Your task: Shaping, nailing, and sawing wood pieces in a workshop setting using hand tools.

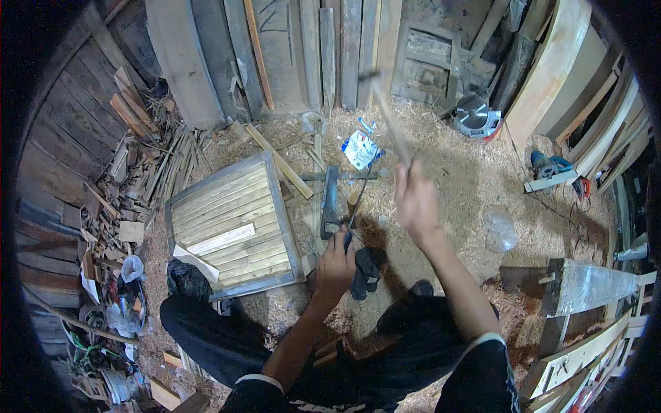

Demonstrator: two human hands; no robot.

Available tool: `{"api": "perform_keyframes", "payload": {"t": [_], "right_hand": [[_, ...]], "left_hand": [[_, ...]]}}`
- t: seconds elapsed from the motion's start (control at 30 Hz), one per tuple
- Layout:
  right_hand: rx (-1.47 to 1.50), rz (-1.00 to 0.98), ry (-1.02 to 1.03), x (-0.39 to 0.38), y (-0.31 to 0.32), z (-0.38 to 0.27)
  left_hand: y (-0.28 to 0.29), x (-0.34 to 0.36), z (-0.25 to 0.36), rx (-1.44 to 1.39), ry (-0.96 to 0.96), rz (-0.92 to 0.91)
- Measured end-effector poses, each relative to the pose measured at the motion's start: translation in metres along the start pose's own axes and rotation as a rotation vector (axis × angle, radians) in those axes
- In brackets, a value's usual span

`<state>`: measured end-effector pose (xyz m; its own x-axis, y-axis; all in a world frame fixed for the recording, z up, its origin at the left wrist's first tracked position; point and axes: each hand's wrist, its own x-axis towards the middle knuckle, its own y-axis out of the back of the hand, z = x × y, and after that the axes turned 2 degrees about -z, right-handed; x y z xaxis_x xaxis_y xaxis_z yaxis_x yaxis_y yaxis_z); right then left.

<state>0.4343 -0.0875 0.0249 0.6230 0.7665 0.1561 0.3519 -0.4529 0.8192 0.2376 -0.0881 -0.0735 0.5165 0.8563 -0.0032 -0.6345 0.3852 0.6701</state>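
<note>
My right hand (417, 205) is closed round the pale handle of a hammer (391, 122). The hammer is raised and blurred, its dark head at the far end. Lower and to the left, my left hand (334, 267) grips a long thin tool with a dark handle (361, 194); its slim shaft points away from me, and its exact kind is unclear. Just beyond that hand a handsaw (330, 201) lies on the shavings. A slatted wooden panel (231, 227) with a grey frame rests on the floor at the left, a loose pale board across it.
Wood shavings cover the floor. A circular saw (476, 117) and another blue power tool (549, 167) lie at the right. Offcuts (165, 165) are heaped at the left, and planks (330, 55) lean on the far wall. A blue-white packet (361, 149) lies ahead.
</note>
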Motion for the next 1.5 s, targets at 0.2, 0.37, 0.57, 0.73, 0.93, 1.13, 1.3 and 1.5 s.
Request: {"api": "perform_keyframes", "payload": {"t": [0.2, 0.37, 0.57, 0.73, 0.93, 1.13, 1.3, 1.5], "right_hand": [[-0.254, -0.239, 0.092, -0.021, -0.054, 0.066], [-0.219, -0.238, 0.08, 0.001, -0.019, 0.013], [-0.34, -0.196, 0.152, -0.013, -0.07, 0.082], [-0.298, -0.204, 0.122, -0.014, -0.058, 0.057], [-0.082, -0.071, 0.049, 0.003, -0.008, 0.005], [-0.272, -0.223, 0.143, -0.026, -0.076, 0.079], [-0.271, -0.135, 0.236, -0.009, -0.054, 0.049], [-0.202, -0.223, 0.015, -0.026, -0.055, 0.065]], "left_hand": [[-0.012, 0.008, -0.01, 0.041, -0.08, 0.004], [-0.017, 0.013, -0.026, 0.046, -0.108, 0.083], [-0.021, 0.019, -0.01, 0.028, -0.22, 0.157], [-0.013, 0.007, -0.015, 0.049, -0.155, 0.062], [-0.009, 0.003, -0.014, 0.152, -0.088, 0.05], [-0.013, 0.006, -0.005, 0.142, -0.109, 0.059], [-0.014, 0.007, -0.021, 0.069, -0.094, 0.066], [-0.012, 0.0, -0.011, 0.116, -0.177, 0.092]]}}
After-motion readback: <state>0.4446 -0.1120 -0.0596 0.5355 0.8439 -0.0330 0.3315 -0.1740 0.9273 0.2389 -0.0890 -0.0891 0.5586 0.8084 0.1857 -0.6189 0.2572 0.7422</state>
